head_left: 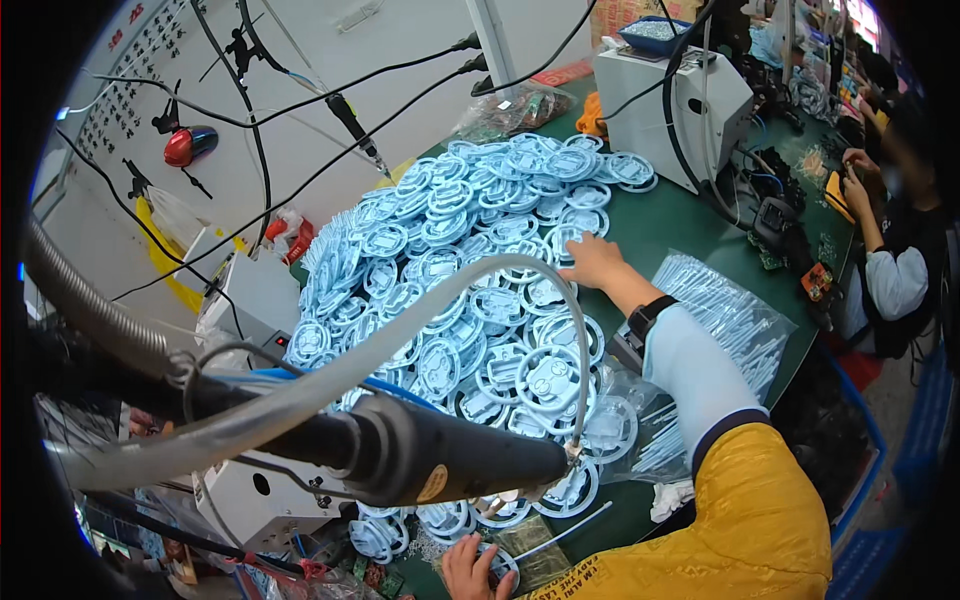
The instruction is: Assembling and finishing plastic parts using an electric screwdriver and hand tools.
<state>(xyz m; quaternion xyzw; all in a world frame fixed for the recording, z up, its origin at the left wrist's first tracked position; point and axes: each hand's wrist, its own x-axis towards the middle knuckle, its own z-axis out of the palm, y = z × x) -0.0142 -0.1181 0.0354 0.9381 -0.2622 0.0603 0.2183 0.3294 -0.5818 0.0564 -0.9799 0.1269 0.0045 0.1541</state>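
Note:
A big heap of light-blue round plastic parts (440,255), shaped like open rings with moulded centres, covers the middle of the green table. My right hand (595,262) reaches to the heap's right edge, thumb and forefinger apart beside the rings. A dark band circles that wrist. Low in the picture, my left hand (470,570) holds a small round plastic part (505,572) with a pale rim, partly hidden by the fingers. A thin pale rod (560,532) lies beside it. A black cylindrical power screwdriver (460,455) with a clear hose (330,385) hangs between me and the heap.
Right of my forearm lies a clear bag of pale plastic rods (715,320). Grey-white machine boxes stand at back right (675,115) and left (255,305). Another screwdriver (357,130) hangs near the wall among cables. A person (900,230) sits at the far right.

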